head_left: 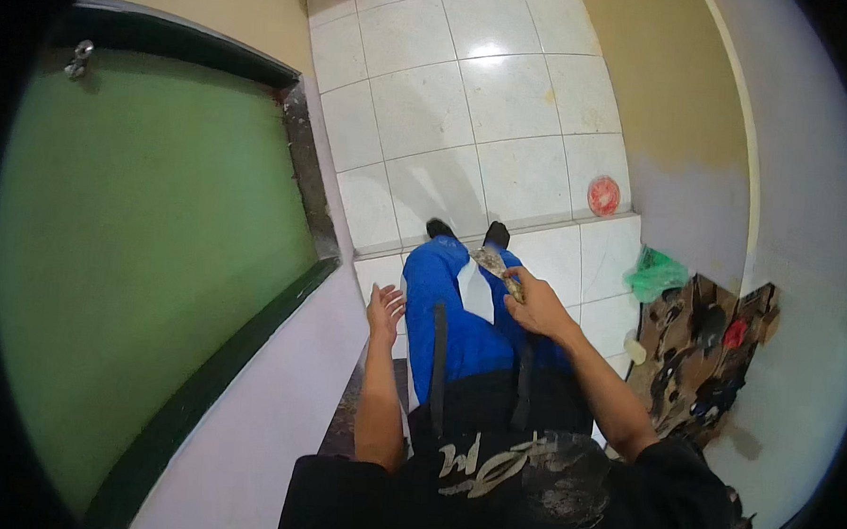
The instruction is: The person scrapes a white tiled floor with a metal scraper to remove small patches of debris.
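In my right hand (538, 307), fingers closed around its handle, is a putty knife (490, 261) with a wide, stained blade. The blade points away from me, above the blue trousers on my legs. My left hand (385, 312) hangs beside my left thigh with its fingers apart and nothing in it. It is nearest to the pale wall (276, 390) below the green door.
A green door (163, 177) with a dark frame is at the left. White floor tiles (416, 108) step down at my feet. On the right lie a round red-and-white object (603, 195), a green plastic bag (657, 274) and a brown patch with footwear (693, 361).
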The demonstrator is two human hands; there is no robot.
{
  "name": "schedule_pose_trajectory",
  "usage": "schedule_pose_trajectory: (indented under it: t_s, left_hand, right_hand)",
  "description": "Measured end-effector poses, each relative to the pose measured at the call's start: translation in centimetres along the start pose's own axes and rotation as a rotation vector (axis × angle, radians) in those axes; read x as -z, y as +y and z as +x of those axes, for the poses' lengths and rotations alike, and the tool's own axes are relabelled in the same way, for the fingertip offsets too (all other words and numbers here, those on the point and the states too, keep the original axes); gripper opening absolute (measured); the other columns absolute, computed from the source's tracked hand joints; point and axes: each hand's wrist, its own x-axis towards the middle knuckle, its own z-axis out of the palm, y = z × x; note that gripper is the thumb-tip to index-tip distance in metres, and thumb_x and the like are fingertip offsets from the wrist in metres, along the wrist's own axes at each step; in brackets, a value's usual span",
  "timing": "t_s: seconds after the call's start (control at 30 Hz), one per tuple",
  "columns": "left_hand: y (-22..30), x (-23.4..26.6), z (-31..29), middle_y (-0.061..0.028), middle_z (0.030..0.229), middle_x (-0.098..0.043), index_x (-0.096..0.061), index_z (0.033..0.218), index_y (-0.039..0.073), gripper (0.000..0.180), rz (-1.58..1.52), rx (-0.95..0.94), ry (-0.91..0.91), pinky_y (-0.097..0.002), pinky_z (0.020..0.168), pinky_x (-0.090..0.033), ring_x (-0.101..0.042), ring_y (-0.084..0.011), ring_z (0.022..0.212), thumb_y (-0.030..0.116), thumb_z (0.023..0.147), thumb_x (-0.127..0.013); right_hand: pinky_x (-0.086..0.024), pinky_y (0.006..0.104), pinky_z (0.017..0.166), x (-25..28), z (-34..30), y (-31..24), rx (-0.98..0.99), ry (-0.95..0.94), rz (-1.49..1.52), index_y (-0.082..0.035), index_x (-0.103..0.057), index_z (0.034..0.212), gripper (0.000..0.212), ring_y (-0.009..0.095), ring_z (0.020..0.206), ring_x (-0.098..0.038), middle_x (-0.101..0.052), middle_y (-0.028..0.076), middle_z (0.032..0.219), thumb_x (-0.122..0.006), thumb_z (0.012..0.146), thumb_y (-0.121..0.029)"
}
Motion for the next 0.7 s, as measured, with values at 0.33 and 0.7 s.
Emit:
schedule_pose_trajectory:
  t_s: [0.33,0.7]
  left_hand:
    - [-5.8,-2.6,14.3,-0.0112,0.109,-0.068,-0.064,0.118,0.002,0.059,0.139,0.173,0.134,-0.0337,0.080,-0.050,-0.064,-0.0209,0.093,0.056,0.104,-0.045]
    - [-16.5,0.6,30.3,-0.0097,0.110,-0.066,-0.064,0.119,0.001,0.038,0.368,0.150,0.368,-0.0329,0.078,-0.053,-0.065,-0.0197,0.094,0.034,0.100,-0.062]
  right_hand:
    - [-0.050,0.0496,0.097,-0.6,29.8,3.3,-0.131,-0.057,-0.104,0.005,-0.041,0.137,0.074,0.050,0.111,-0.062,-0.063,0.035,0.116,-0.072,0.073,-0.018]
    - [-0.053,0.0555,0.084,-11.5,59.8,17.2,0.153,-0.295,-0.485,0.005,-0.040,0.126,0.058,0.050,0.090,-0.066,-0.066,0.034,0.095,-0.064,0.077,-0.016]
